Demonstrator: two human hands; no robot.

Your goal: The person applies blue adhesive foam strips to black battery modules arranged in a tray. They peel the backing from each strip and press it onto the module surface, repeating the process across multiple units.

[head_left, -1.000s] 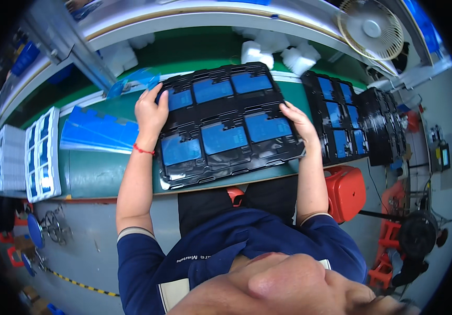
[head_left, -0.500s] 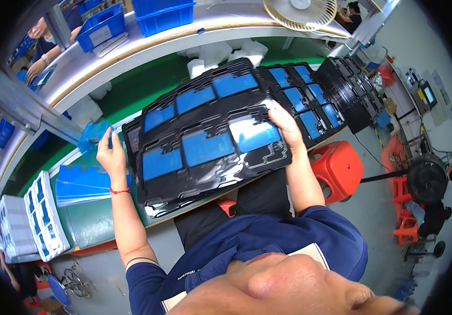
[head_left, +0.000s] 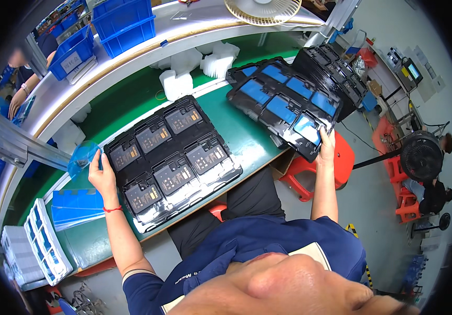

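A black plastic tray [head_left: 170, 150] with flat black rectangular parts in its pockets lies on the green table. Beside its left edge is my left hand [head_left: 102, 176], its fingers drawn together at a curled piece of translucent blue film [head_left: 81, 159]. On the right, my right hand [head_left: 326, 144] grips the near corner of another black tray [head_left: 289, 100], whose pockets show blue-faced rectangles. This tray is tilted over other black trays, which partly show beneath and behind it.
Flat blue sheets [head_left: 76, 207] and a white tray [head_left: 47, 239] lie to the left. A tall stack of black trays [head_left: 336, 73] stands at the far right. Behind are white foam pieces [head_left: 176, 84] and a shelf with blue bins [head_left: 123, 26]. A red stool [head_left: 344, 163] stands at right.
My right hand has carried the blue-faced tray off to the right, uncovering the tray of black parts. My left hand stays by the blue film. The whole view has shifted.
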